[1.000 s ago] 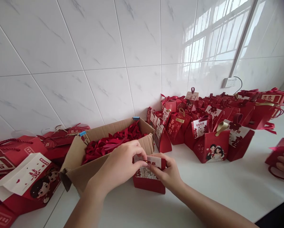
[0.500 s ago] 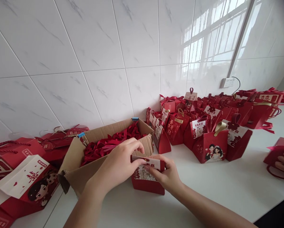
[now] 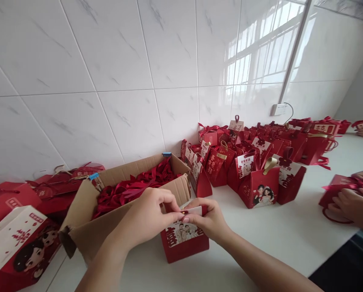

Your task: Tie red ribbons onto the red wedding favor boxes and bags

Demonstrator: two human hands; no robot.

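A small red gift box [image 3: 189, 255] with a white printed panel, showing a couple and Chinese characters, stands on the white counter in front of me. My right hand [image 3: 210, 221] is closed around the right side of its top flap, thumb in front. At the flap's left end my left hand [image 3: 157, 217] pinches with thumb and fingertips, beside a small dark red piece. What sits between those fingertips is mostly hidden. Just behind my left hand lies an open cardboard box [image 3: 90, 239] filled with dark red ribbons [image 3: 133, 186].
Several red gift boxes [image 3: 263, 186] with loops crowd the counter at right, along the tiled wall. At left are larger red boxes, one with a white top [image 3: 14, 235]. Another person's hands [image 3: 351, 202] hold a ribboned red box [image 3: 332, 190] at far right.
My fingers have drawn together at the top of the gift box, and its front now faces me more. The view has swung right. More of the other person's hands shows.
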